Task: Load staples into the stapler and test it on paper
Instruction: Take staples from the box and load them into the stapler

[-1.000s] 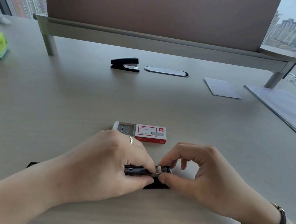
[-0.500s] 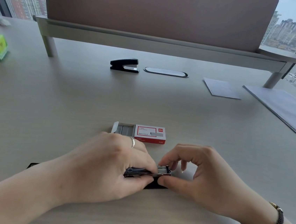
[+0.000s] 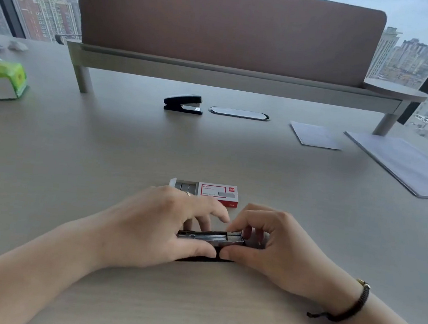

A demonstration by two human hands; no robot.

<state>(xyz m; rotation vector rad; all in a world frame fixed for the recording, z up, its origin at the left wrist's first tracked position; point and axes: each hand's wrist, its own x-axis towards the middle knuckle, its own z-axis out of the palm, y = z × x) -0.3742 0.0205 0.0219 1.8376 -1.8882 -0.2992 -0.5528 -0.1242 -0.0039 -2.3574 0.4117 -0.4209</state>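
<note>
A brown divider panel (image 3: 230,23) stands on a grey shelf (image 3: 217,73) with legs at the far side of the desk (image 3: 75,160). A second black stapler (image 3: 183,103) sits under the shelf, just beside an oval cable cover (image 3: 239,113) set into the desktop. At the far left lies a green tissue pack (image 3: 1,81). Tall buildings (image 3: 43,14) show through the windows behind.

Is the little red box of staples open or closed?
Open. The red staple box has its inner tray slid out to the left, and grey rows of staples show in it.
</note>
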